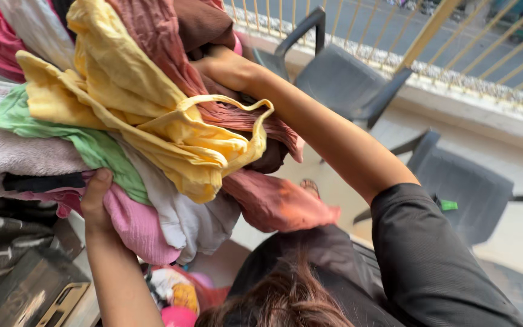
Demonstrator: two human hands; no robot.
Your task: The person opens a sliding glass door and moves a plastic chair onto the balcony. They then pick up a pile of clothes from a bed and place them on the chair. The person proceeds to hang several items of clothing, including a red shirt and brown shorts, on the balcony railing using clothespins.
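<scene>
I carry a big bundle of clothes against me. A yellow garment [134, 103] lies on top, with green cloth [92, 145], pink cloth [137, 227], white cloth [183, 218] and a rust-red piece [273, 203] hanging below. My left hand [96, 203] grips the bundle from underneath, thumb on the pink cloth. My right hand [225, 68], its arm in a black sleeve, reaches over the top and presses into the brown-red cloth [171, 36]; its fingers are partly hidden in the folds.
Two dark grey plastic chairs [340, 82] [467, 188] stand to the right by a low ledge with a yellow railing [431, 27]. A dark box [25, 290] sits at lower left, and more colourful items [177, 297] lie below the bundle.
</scene>
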